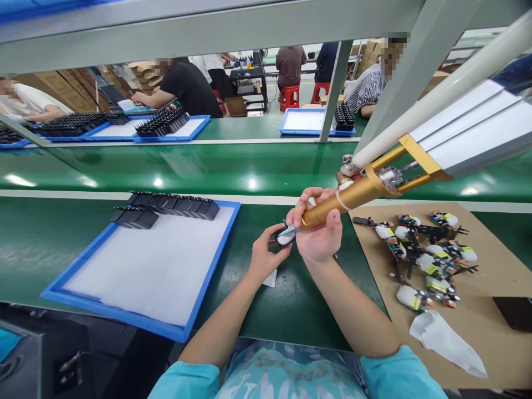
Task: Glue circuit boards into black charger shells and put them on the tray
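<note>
In my left hand, between thumb and fingers, is a small black part with a white face. My right hand curls around the lower end of a gold cylindrical tool, which looks like a power screwdriver. The tool slants down from the upper right, and its narrow end meets the part; the exact contact is hidden by fingers. Beneath my hands, a small white scrap lies on the green bench.
A blue-rimmed tray at left carries rows of black blocks. Cardboard at right holds several circuit assemblies and a crumpled white sheet. Beyond a frame post, people work near other trays.
</note>
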Demonstrator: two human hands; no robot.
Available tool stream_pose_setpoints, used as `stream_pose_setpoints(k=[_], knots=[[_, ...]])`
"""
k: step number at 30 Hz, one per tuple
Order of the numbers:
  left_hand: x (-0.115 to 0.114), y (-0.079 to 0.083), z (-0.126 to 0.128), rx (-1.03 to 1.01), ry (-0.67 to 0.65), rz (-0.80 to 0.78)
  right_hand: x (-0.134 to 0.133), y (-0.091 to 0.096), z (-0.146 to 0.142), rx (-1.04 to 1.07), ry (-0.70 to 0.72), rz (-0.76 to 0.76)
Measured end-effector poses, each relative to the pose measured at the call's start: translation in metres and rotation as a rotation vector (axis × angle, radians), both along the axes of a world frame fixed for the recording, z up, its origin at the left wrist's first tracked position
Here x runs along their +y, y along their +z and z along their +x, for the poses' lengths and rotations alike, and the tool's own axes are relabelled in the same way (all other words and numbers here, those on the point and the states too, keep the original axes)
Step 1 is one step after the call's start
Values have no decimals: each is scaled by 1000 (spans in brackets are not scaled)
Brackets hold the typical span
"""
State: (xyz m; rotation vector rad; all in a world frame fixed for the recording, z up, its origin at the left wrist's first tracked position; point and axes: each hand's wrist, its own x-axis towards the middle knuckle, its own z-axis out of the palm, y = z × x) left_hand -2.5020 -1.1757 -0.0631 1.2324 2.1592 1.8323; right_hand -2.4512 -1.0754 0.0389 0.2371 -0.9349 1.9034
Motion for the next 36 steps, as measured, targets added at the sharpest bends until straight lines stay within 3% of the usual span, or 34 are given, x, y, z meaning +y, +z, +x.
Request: stream_pose_setpoints(k=[10, 18, 22, 27, 36], knots=[[0, 3, -2, 3, 13, -82, 1, 2, 0, -75, -40, -56], [-7, -3, -34, 69, -13, -536, 29, -1, -4, -117, -117, -126], [-9, -7, -51, -54, -80, -476, 48, -7, -6, -126, -169, -135], [8, -7, -50, -191, -48, -353, 61, -10, -7, -115, -217, -144], [7, -1, -32, 223, -86, -357, 61, -12, -8, -90, -186, -131]])
